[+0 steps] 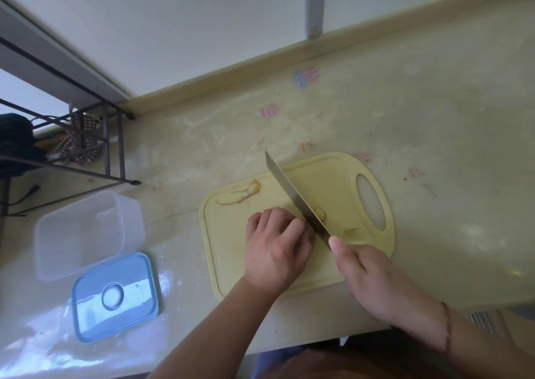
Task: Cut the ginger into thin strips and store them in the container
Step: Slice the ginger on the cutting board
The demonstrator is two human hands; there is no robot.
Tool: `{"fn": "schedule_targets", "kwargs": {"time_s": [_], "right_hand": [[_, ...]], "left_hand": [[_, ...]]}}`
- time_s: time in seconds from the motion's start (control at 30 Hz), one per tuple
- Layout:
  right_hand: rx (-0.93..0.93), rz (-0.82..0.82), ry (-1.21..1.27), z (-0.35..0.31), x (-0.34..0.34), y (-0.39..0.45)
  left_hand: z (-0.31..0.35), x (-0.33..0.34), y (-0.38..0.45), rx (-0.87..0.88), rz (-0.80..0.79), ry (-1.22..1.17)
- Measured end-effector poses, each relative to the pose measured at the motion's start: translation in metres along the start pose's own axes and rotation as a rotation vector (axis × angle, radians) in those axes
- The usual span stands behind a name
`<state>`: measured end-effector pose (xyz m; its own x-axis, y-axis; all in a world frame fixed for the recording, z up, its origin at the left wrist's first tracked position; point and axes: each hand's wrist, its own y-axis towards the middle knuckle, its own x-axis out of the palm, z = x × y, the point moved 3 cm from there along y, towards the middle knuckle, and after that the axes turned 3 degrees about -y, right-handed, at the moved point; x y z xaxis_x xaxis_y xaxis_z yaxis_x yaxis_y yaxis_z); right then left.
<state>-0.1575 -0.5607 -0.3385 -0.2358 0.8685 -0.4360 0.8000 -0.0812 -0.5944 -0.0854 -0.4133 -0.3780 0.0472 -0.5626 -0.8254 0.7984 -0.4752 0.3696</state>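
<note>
Head view: your left hand (pixel 275 245) curled its fingers (pixel 285 219) down on the ginger (pixel 318 213), mid cutting board (pixel 231 251). Your right hand (pixel 373 280) gripped the knife (pixel 295 199), blade against the ginger. Container (pixel 84 233) and lid (pixel 115 296) sat open on the tabletop (pixel 434 146), left.

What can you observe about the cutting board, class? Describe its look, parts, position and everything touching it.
The cutting board is pale yellow, apparently plastic, rectangular with rounded corners, a shallow groove near its rim and an oval handle hole at its right end. It lies flat on the countertop, slightly angled. On it lie ginger peel at the far left and ginger pieces beside the knife. The left hand rests on it; the right hand grips the knife.
</note>
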Motion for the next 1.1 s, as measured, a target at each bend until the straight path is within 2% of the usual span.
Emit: {"fn": "schedule_targets", "kwargs": {"time_s": [0.53,1.1], "right_hand": [[-0.014,0.051,-0.051,0.009,-0.007,-0.040],[0.033,-0.009,0.034,0.004,0.003,-0.002]], "left_hand": [[-0.001,-0.001,0.000,-0.015,0.005,-0.023],[0.001,0.000,-0.002,-0.026,0.025,-0.026]]}}
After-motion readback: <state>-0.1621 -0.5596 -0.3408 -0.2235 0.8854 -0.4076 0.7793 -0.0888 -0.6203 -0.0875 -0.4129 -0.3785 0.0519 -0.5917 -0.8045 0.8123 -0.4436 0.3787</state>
